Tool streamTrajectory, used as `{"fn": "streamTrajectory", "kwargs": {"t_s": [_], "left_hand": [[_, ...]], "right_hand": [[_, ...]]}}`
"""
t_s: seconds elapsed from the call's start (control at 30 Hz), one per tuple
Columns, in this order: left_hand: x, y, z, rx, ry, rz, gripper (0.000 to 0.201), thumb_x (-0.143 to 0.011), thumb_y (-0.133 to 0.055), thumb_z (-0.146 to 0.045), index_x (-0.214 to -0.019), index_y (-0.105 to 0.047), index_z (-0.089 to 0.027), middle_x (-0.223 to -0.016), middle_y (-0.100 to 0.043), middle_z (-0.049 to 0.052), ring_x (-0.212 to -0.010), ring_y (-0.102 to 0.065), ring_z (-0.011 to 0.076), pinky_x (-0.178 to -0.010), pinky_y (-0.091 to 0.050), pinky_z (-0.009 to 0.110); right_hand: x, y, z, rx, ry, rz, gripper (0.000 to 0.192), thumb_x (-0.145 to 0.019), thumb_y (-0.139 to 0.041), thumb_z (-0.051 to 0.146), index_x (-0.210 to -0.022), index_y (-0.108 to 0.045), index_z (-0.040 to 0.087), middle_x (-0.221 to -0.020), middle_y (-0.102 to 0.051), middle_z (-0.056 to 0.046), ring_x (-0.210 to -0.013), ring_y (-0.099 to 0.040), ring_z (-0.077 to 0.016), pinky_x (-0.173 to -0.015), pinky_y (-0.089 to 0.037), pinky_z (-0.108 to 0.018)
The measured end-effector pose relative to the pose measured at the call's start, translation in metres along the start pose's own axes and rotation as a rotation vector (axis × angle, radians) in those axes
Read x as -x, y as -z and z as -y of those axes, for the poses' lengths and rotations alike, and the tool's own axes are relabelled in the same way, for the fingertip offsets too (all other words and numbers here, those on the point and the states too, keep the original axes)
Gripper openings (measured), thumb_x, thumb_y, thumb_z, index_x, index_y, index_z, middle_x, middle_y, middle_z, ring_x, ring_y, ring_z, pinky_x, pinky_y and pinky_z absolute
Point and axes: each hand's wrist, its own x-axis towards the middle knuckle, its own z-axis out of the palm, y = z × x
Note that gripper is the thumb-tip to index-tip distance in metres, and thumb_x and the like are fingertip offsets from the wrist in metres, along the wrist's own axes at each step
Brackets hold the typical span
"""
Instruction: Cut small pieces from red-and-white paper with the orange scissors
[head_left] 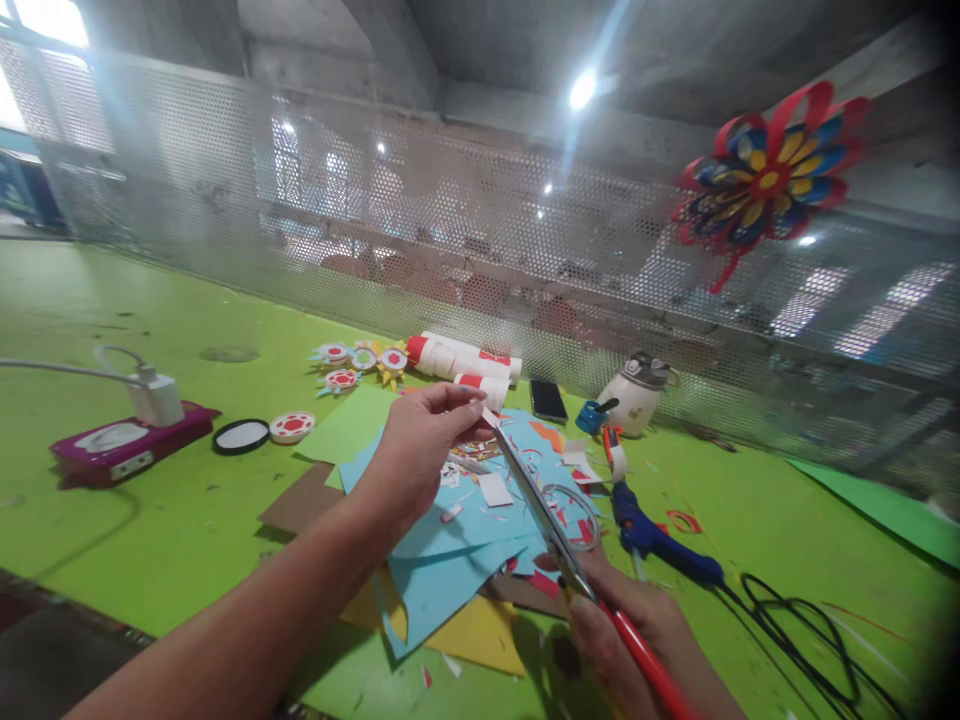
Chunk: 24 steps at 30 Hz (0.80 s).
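On the green table [180, 520], backed by a perforated metal screen [375, 220], our left hand [420, 440] pinches a small paper piece [489, 417] over blue sheets [457, 560]; our right hand [622, 620] grips red-handled scissors [555, 540].

1. The left hand [416, 440] is bare: no glove, ring or watch shows on it.
2. Its forearm is long and slim and also bare, with no sleeve or cuff anywhere along the visible length, which runs to the lower edge of the view.
3. The right hand [626, 625] is bare too, with nothing worn on its fingers [600, 640].
4. Only a short stretch of the right wrist shows, uncovered; whether a sleeve sits further up cannot be told.
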Motion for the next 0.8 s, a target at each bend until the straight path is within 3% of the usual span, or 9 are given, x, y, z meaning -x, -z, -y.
{"fn": "streamTrajectory", "kwargs": {"t_s": [0.17, 0.4, 0.8], "left_hand": [[0.0002, -0.0008, 0.0007, 0.010, -0.003, -0.010, 0.013, -0.066, -0.067, -0.015, -0.076, -0.062, -0.008, -0.072, -0.064, 0.007, -0.064, -0.062, 0.0143, -0.072, -0.050, 0.031], [0.0009, -0.0006, 0.0031, 0.021, -0.027, -0.018, 0.012, -0.067, -0.067, -0.017, -0.075, -0.062, -0.009, -0.071, -0.063, 0.006, -0.064, -0.062, 0.0147, -0.074, -0.050, 0.033], [0.0005, -0.0013, 0.0009, 0.048, -0.016, -0.032, 0.010, -0.065, -0.067, -0.012, -0.072, -0.061, -0.009, -0.068, -0.062, 0.004, -0.062, -0.061, 0.0131, -0.072, -0.050, 0.030]], "right_hand": [[0.0004, -0.0017, -0.0005, -0.002, -0.023, -0.009, 0.052, -0.088, -0.038, 0.058, -0.098, -0.068, 0.017, -0.062, -0.056, 0.000, -0.048, -0.040, -0.0115, -0.046, -0.033, -0.022], [-0.0004, -0.0008, -0.0030, 0.037, 0.030, -0.019, 0.049, -0.089, -0.038, 0.054, -0.099, -0.069, 0.018, -0.056, -0.051, 0.001, -0.049, -0.042, -0.0129, -0.052, -0.040, -0.023], [0.0011, -0.0022, -0.0025, 0.006, -0.010, -0.018, 0.053, -0.088, -0.035, 0.059, -0.098, -0.067, 0.019, -0.056, -0.046, 0.003, -0.047, -0.036, -0.0116, -0.045, -0.031, -0.023]]}}
